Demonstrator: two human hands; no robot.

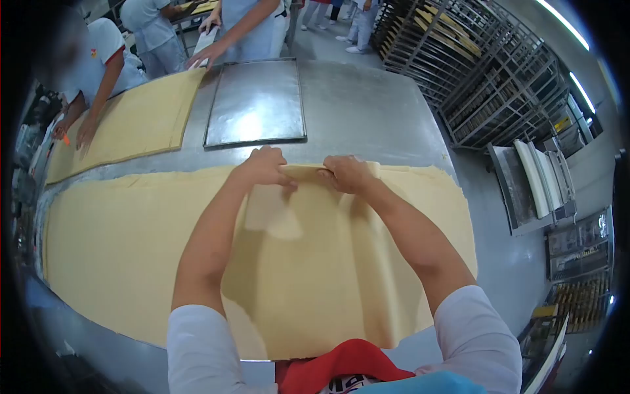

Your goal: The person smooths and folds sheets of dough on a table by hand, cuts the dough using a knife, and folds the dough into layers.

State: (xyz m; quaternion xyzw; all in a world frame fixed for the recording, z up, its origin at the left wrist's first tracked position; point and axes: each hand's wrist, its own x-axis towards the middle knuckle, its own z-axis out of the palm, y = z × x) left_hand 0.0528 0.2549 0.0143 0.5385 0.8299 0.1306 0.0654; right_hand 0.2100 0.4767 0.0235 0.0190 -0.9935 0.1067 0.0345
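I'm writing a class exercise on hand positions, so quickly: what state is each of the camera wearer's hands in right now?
Left hand: closed, holding the dough by its far edge.
Right hand: closed, holding that same edge.

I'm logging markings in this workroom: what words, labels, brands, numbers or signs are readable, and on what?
No text is readable.
Dark lettering on the camera wearer's clothing, under the red cloth: partly hidden, unreadable.
Red-and-yellow mark on a co-worker's white shirt: too small to read.
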